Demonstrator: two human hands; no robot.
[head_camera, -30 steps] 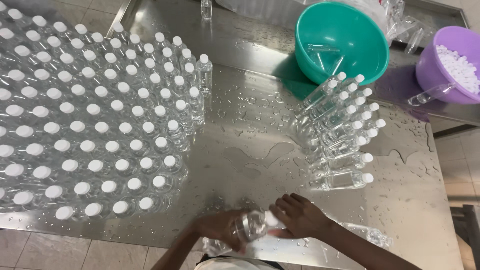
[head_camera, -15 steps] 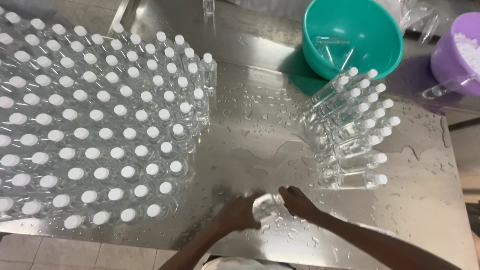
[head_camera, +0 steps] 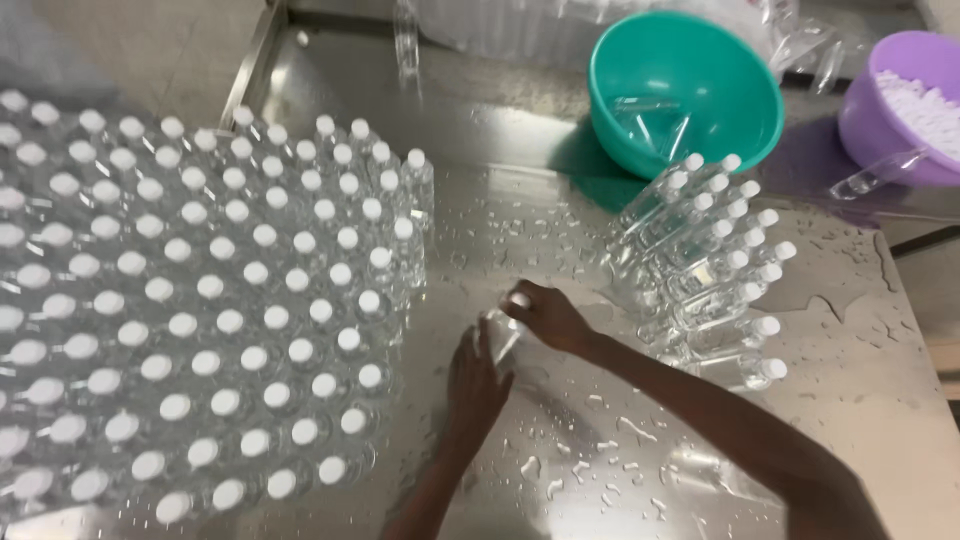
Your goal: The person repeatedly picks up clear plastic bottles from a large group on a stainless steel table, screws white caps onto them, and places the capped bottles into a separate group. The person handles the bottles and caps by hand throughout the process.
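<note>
- Head view: a wet steel counter (head_camera: 560, 230) fills the frame, with water drops scattered over its near and middle parts.
- The left hand (head_camera: 475, 385) comes up from the near edge and is wrapped around the body of a small clear bottle (head_camera: 500, 335), which stands near the middle of the counter, just right of the big block of bottles.
- The right hand (head_camera: 550, 315) reaches in from the near right, and its fingers are closed over the bottle's top, where a white cap (head_camera: 519, 299) shows at the fingertips.
- To the left, a wide block of upright capped bottles (head_camera: 200, 300) stands in tight rows, their white caps facing up; its right edge is just beside the held bottle.
- To the right, a stack of lying bottles (head_camera: 700, 270) rests on the counter with caps pointing to the far right, near the right hand but apart from it.
- At the far side sits a teal bowl (head_camera: 685, 85) with some clear plastic inside.
- At the far right corner a purple bowl (head_camera: 915, 110) holds white caps, and a clear scoop (head_camera: 875, 175) leans at its near rim.
</note>
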